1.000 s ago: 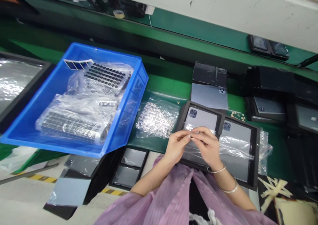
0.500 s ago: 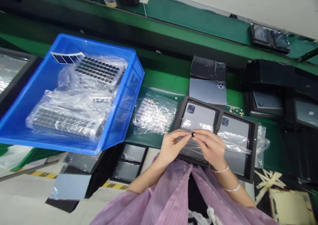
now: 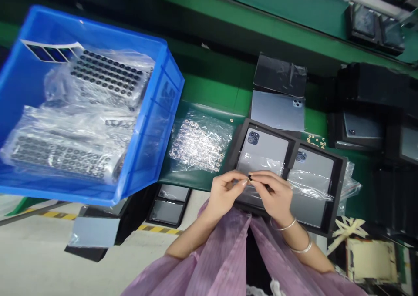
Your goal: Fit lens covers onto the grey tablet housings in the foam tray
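Observation:
A small black round piece (image 3: 250, 177) sits at the fingertips of my right hand (image 3: 274, 196), pinched between thumb and fingers. Thumb and forefinger of my left hand (image 3: 225, 195) are pressed together right beside it; anything in that pinch is too small to make out. Both hands meet over the front edge of a black tray (image 3: 291, 159) with two compartments. In it lie two grey tablet-shaped pieces with camera clusters, a left one (image 3: 268, 146) and a right one (image 3: 315, 167), partly covered by clear film. My hands hide part of the left one.
To the left stands a blue bin (image 3: 174, 100) holding bagged sheets of black rings (image 3: 107, 76). A clear bag of small rings (image 3: 197, 143) lies between bin and tray. Loose rings (image 3: 316, 140), a grey panel (image 3: 277, 111) and stacked black trays (image 3: 372, 87) are behind and right.
The camera view has shifted, so the blue bin appears further left and higher. Both hands stay together at the black piece, with only slight finger movement.

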Action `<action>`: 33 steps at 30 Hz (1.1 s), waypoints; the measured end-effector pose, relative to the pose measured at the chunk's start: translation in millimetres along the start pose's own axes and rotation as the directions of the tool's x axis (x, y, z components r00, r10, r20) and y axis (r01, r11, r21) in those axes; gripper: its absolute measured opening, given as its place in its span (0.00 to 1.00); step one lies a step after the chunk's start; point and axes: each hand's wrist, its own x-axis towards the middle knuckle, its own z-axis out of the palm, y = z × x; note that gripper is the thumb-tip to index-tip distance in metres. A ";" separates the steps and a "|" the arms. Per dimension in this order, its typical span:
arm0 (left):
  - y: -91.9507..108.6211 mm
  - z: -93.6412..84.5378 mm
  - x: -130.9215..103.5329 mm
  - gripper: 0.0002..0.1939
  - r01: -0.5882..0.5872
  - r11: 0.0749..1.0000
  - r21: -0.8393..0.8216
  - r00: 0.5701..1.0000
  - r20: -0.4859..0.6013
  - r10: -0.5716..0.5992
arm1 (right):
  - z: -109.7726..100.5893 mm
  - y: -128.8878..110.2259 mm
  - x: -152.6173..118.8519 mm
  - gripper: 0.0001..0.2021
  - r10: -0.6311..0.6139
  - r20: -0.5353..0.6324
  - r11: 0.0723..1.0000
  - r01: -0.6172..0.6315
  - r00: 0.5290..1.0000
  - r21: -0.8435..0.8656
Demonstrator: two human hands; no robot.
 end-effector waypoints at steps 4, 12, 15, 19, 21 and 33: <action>-16.4 -0.9 7.3 0.05 0.072 0.997 0.028 0.994 -0.081 -0.069 | 9.3 14.5 7.3 0.04 0.109 -0.062 0.994 -0.109 0.992 -0.002; -50.5 -7.4 12.5 0.07 -0.319 0.816 0.483 0.938 0.037 0.345 | 6.0 96.5 47.7 0.08 -0.214 0.058 0.828 0.213 0.975 -0.519; -59.3 -6.9 11.6 0.11 -0.442 0.728 0.524 0.881 0.099 0.464 | 10.5 117.6 53.1 0.08 -0.256 0.191 0.705 0.318 0.948 -0.634; -62.6 -7.5 10.9 0.12 -0.453 0.719 0.527 0.872 0.093 0.481 | 17.0 125.6 49.4 0.11 -0.259 0.288 0.623 0.388 0.922 -0.679; -61.5 -8.6 10.8 0.12 -0.437 0.740 0.512 0.882 0.086 0.462 | 18.6 125.1 47.8 0.13 -0.247 0.313 0.604 0.399 0.917 -0.690; -57.9 -14.7 13.2 0.09 -0.450 0.736 0.506 0.886 0.145 0.441 | 20.5 126.9 47.1 0.15 -0.240 0.309 0.529 0.391 0.920 -0.753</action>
